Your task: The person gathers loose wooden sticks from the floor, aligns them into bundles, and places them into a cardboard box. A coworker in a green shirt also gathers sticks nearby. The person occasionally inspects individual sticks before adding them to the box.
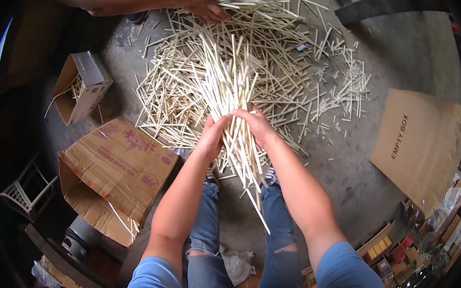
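Between my two hands is a thick bundle of thin pale sticks [227, 87], gripped round its middle and fanning out at both ends. My left hand [213, 134] closes on its left side, the thumb lying over the sticks. My right hand [258, 125] wraps the right side, its thumb reaching across the top. A few sticks slant out of the lower end toward my right knee. Beneath the bundle, a wide pile of loose sticks [169, 98] covers the floor. The fingers under the bundle are hidden.
Across the pile, another person's hand [205, 1] holds a bunch of sticks. An open cardboard box [118, 162] lies at my left, with a smaller box [91, 87] beyond it. A flat cardboard sheet [420, 142] is at the right. Short broken pieces [349, 83] are scattered nearby.
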Available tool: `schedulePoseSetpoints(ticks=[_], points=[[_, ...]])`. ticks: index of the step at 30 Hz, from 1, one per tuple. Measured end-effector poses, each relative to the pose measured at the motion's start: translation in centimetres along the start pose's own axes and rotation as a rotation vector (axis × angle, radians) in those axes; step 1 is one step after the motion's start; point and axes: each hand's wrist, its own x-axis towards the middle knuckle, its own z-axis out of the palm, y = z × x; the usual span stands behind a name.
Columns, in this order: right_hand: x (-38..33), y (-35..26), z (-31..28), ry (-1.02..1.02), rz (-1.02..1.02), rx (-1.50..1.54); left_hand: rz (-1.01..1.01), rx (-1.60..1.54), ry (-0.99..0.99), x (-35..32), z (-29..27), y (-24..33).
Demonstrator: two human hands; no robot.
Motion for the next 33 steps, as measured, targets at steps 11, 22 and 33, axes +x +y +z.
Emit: schedulePoseSetpoints(ticks=[11,22,33], points=[[-6.4,3.1,0.9,0.005,-0.01,-0.119,-0.041,0.146,-0.048,-4.2,0.0,-2.8],[-8.4,4.0,-1.4,0.105,0.101,0.199,-0.177,0.125,-0.004,-6.0,2.6,-5.1],[-13.1,3.8,-2.5,0.132,0.108,0.177,-0.188,0.153,-0.035,-8.8,4.7,-5.9]])
